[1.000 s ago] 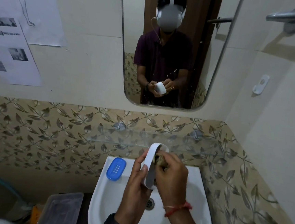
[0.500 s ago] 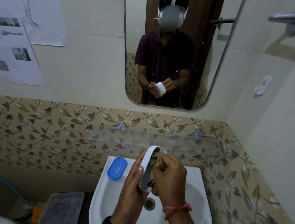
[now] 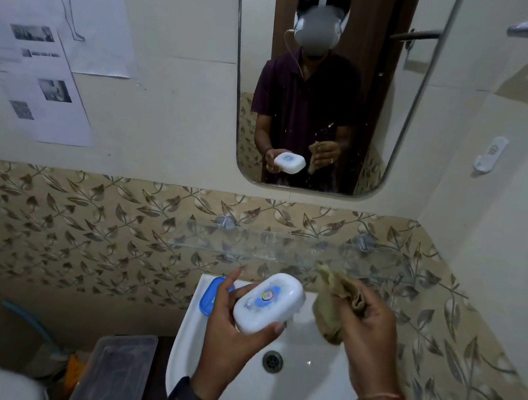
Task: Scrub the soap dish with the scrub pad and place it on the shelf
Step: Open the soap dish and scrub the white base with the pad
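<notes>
Soap dish [image 3: 268,303], lower centre of frame, is being clamped by left hand [image 3: 228,334] fingers, underside turned up, prob. for inspection. Scrub pad [image 3: 336,302] is being bunched in right hand [image 3: 369,333], fingers closed, clear of dish. Glass shelf [image 3: 284,249] w/ free space is being left above basin [image 3: 297,391].

The soap dish [image 3: 268,303] is white with a pale blue mark and a small many-coloured ring on its face. The scrub pad [image 3: 336,302] is dull olive-brown. A blue lid [image 3: 209,297] lies on the white sink [image 3: 297,391]. The wall tiles [image 3: 93,232] show brown leaves on beige.
</notes>
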Demonstrator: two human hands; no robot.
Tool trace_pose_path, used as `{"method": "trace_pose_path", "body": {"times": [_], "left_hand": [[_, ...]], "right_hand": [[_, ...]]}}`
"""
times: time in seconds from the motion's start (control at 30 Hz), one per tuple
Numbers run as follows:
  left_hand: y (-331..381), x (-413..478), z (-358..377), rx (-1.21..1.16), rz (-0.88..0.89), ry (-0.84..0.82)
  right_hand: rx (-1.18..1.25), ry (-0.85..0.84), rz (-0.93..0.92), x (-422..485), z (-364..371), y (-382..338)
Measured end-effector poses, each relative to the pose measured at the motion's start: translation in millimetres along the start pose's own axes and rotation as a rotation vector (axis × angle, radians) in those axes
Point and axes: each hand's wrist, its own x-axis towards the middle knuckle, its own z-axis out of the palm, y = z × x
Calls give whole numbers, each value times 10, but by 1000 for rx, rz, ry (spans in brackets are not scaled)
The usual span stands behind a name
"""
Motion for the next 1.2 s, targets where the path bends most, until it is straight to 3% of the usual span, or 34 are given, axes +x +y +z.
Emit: {"method": "trace_pose_path", "body": {"times": [0.1, 0.27, 0.37, 0.43, 0.53, 0.6, 0.77, 0.9, 0.97, 1.1, 1.2], "left_hand": [[34, -46, 89, 117, 82, 8], [167, -45, 193, 192, 184, 89], [237, -30, 139, 242, 262, 135], [234, -44, 122, 267, 276, 120], [197, -79, 170, 251, 317, 109], [203, -69, 183, 238, 298, 110], [209, -18, 79, 286, 279, 87], [150, -56, 134, 280, 305, 115], [138, -53, 129, 267, 283, 115], [154, -15, 38, 344, 263, 89], [134, -45, 91, 303, 285, 118]], "right_hand": [[-150, -29, -188, 50, 98, -144], [-526, -545, -500, -251, 373, -198], [-570, -766, -652, -359, 339, -149], [-522, -722, -624, -221, 236, -140], [-486, -511, -437, 29, 153, -164], [-499, -542, -481, -2, 223, -203], [-529, -798, -816, -219, 258, -105], [-445, -503, -531, 62, 141, -68], [-465, -543, -561, -10, 232, -104], [-473, -817, -795, -200, 271, -81], [-444, -604, -640, 33, 138, -58]]}}
